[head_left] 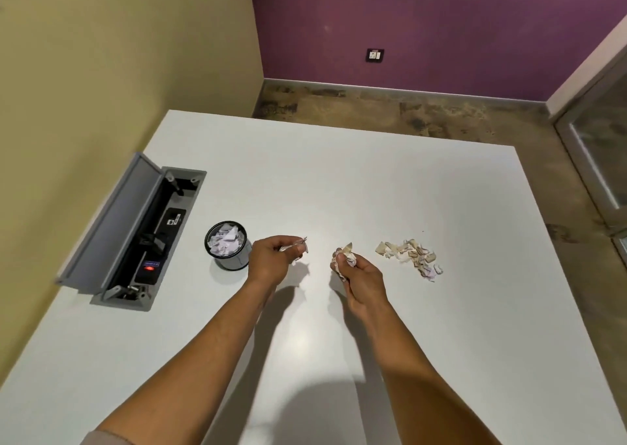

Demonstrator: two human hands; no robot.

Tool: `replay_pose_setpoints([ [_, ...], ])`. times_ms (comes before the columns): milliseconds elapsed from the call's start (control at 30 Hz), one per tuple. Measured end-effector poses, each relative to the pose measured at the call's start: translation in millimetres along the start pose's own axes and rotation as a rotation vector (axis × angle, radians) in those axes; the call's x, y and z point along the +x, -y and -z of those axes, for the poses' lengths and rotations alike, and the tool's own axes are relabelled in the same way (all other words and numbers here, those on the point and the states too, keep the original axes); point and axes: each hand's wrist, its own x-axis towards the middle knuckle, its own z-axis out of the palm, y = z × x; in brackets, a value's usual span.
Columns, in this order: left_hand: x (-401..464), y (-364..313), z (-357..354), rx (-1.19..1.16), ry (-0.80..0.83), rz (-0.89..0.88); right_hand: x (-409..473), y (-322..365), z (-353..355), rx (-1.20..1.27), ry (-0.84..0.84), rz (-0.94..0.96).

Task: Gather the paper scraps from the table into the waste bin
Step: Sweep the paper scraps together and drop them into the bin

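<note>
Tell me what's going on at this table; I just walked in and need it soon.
A person is clearing torn paper. The left hand and the right hand each pinch some scraps above the white table. The small black bin on the left already holds scraps; a loose pile still lies to the right.

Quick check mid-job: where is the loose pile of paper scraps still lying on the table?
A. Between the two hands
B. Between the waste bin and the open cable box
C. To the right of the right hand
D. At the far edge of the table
C: the loose pile of scraps lies on the table to the right of the right hand, far from the waste bin beside the left hand.
</note>
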Motion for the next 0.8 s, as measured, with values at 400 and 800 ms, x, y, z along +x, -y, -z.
replay_pose_setpoints([
  [400,28.1,5.9,110.1,0.325,-0.262,-0.051,-7.3,-41.1,-92.3,-0.021,0.091,-0.011],
  [800,79.2,-7.2,108.6,1.110,0.027,-0.054,9.9,-57.0,-117.7,-0.055,0.061,-0.041],
])
